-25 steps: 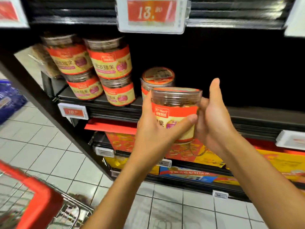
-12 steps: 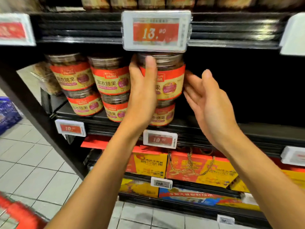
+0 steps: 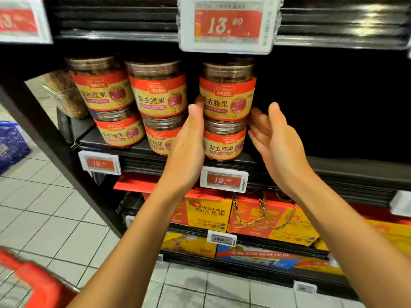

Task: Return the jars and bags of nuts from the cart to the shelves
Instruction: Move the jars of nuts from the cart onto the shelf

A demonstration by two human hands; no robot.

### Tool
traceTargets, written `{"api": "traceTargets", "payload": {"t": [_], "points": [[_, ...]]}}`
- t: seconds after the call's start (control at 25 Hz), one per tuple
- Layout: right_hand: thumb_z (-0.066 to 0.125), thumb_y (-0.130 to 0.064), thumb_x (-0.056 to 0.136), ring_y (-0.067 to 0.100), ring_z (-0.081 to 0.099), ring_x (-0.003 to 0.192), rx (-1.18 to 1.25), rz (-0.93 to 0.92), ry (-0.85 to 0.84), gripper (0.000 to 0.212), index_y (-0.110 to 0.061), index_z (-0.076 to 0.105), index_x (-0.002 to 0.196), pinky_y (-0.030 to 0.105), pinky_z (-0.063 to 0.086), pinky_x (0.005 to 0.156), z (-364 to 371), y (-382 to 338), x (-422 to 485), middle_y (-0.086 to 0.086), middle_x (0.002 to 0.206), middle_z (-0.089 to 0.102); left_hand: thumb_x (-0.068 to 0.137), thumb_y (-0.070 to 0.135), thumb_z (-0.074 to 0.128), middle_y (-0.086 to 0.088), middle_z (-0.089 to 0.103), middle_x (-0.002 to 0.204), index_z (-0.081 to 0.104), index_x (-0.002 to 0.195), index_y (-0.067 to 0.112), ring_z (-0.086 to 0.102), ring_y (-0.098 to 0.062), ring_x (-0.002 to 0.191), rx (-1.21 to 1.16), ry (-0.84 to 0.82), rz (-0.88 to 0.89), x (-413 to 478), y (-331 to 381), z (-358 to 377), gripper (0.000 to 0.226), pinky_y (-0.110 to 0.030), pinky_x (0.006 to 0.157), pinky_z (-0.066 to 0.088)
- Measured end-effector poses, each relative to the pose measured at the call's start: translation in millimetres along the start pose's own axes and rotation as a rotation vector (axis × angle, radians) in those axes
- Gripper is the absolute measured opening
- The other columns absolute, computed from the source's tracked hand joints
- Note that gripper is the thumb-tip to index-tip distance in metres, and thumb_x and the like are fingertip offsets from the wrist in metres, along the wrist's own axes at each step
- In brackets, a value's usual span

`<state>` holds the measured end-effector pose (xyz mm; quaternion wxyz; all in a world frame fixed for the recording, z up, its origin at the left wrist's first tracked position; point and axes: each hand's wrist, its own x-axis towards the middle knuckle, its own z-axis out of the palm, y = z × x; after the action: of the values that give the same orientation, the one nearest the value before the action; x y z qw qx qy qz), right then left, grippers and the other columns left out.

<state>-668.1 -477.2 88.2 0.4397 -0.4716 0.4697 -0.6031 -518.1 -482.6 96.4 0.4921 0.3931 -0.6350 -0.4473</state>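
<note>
Six jars [image 3: 158, 92] labelled RT-Mart 紫衣腰果 stand in three stacks of two on a black shelf [image 3: 333, 168], the top jar [image 3: 228, 92] of the right-hand stack resting on the bottom jar [image 3: 224, 141] between a person's hands. Neither hand grips anything: the left hand [image 3: 189, 143] lies straight-fingered against the stack's left side, and the right hand [image 3: 274, 134] is spread just beside its right. Price tags read 13.90 [image 3: 228, 24] above and 19 [image 3: 224, 180] below, over red-and-yellow gift boxes [image 3: 264, 218]; a red cart [image 3: 29, 285] edges in lower left.

Clear glossy plastic jars [image 3: 227, 90] with paper labels on a matt black shelf [image 3: 333, 165]
</note>
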Motion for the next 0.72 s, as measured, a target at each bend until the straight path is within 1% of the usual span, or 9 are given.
{"api": "traceTargets", "payload": {"t": [0.04, 0.12, 0.24, 0.28, 0.4, 0.48, 0.6, 0.64, 0.72], "points": [[0.027, -0.041, 0.1, -0.012, 0.053, 0.103, 0.016, -0.007, -0.003, 0.052, -0.008, 0.039, 0.139, 0.007, 0.042, 0.091, 2.8, 1.7, -0.6, -0.015, 0.131, 0.053, 0.089, 0.06, 0.014, 0.052, 0.04, 0.107, 0.033, 0.137, 0.041, 0.035, 0.038, 0.098, 0.02, 0.024, 0.006, -3.8, -0.1, 0.1, 0.055, 0.01, 0.08, 0.028], [0.025, -0.04, 0.1, -0.013, 0.054, 0.101, 0.063, -0.024, -0.015, 0.051, -0.01, 0.039, 0.139, 0.007, 0.041, 0.092, 5.8, 5.3, -0.4, -0.021, 0.126, 0.053, 0.082, 0.063, 0.019, 0.045, 0.036, 0.121, 0.029, 0.144, 0.032, 0.033, 0.032, 0.11, 0.002, 0.061, 0.011, -13.0, -5.1, -2.8, 0.071, 0.004, 0.092, 0.028], [0.027, -0.038, 0.101, 0.0, 0.051, 0.112, 0.239, -0.006, 0.006, 0.05, -0.008, 0.039, 0.139, 0.017, 0.042, 0.097, 10.0, 6.2, 4.4, -0.002, 0.142, 0.047, 0.08, 0.065, 0.023, 0.022, 0.031, 0.148, 0.027, 0.146, 0.027, 0.027, 0.011, 0.133, -0.03, 0.074, -0.054, -20.4, -13.8, -1.5, 0.076, -0.022, 0.115, 0.022], [0.028, -0.037, 0.101, 0.001, 0.052, 0.112, 0.275, -0.006, 0.02, 0.048, -0.009, 0.039, 0.138, 0.018, 0.043, 0.095, 12.5, 6.3, 4.8, -0.001, 0.141, 0.047, 0.08, 0.063, 0.023, 0.018, 0.029, 0.151, 0.027, 0.146, 0.026, 0.025, 0.008, 0.136, -0.029, 0.079, -0.077, -19.9, -14.8, -1.6, 0.076, -0.023, 0.116, 0.02], [0.028, -0.035, 0.101, -0.003, 0.054, 0.107, 0.253, -0.017, 0.027, 0.044, -0.011, 0.042, 0.136, 0.014, 0.044, 0.094, 19.4, 8.0, 0.3, -0.009, 0.132, 0.051, 0.09, 0.057, 0.024, 0.017, 0.028, 0.151, 0.027, 0.146, 0.027, 0.025, 0.008, 0.135, -0.019, 0.082, -0.113, -16.1, -11.8, -3.9, 0.063, -0.014, 0.109, 0.021], [0.027, -0.035, 0.101, -0.003, 0.053, 0.111, 0.205, 0.009, 0.044, 0.045, -0.01, 0.042, 0.137, 0.015, 0.042, 0.097, 19.2, 1.4, -5.2, -0.007, 0.131, 0.053, 0.096, 0.049, 0.029, 0.016, 0.032, 0.15, 0.03, 0.145, 0.027, 0.028, 0.008, 0.133, 0.007, 0.147, -0.131, -20.1, -6.4, -5.9, 0.054, -0.014, 0.107, 0.023], [0.03, -0.03, 0.101, 0.009, 0.055, 0.117, 0.063, 0.082, 0.219, 0.041, -0.008, 0.053, 0.127, 0.025, 0.043, 0.101, 19.5, -19.1, -22.2, 0.004, 0.128, 0.058, 0.098, 0.035, 0.04, 0.009, 0.052, 0.137, 0.044, 0.138, 0.022, 0.048, 0.0, 0.123, -0.066, 0.308, -0.264, -40.6, 10.9, -10.9, 0.043, -0.02, 0.104, 0.036], [0.031, -0.027, 0.101, 0.013, 0.058, 0.113, 0.035, 0.12, 0.253, 0.036, -0.009, 0.058, 0.117, 0.026, 0.046, 0.098, 22.4, -24.1, -34.1, 0.004, 0.121, 0.061, 0.098, 0.03, 0.042, 0.006, 0.062, 0.125, 0.052, 0.132, 0.02, 0.057, -0.002, 0.111, -0.117, 0.344, -0.324, -54.6, 20.4, -12.9, 0.037, -0.019, 0.097, 0.044], [0.035, -0.021, 0.1, 0.013, 0.065, 0.097, 0.015, 0.223, 0.189, 0.029, -0.017, 0.063, 0.097, 0.024, 0.053, 0.085, 39.6, -41.6, -70.7, 0.005, 0.108, 0.065, 0.097, 0.02, 0.045, 0.006, 0.071, 0.093, 0.064, 0.11, 0.015, 0.066, -0.004, 0.084, -0.193, 0.41, -0.417, -92.8, 52.2, -22.5, 0.024, -0.016, 0.077, 0.052]]}}
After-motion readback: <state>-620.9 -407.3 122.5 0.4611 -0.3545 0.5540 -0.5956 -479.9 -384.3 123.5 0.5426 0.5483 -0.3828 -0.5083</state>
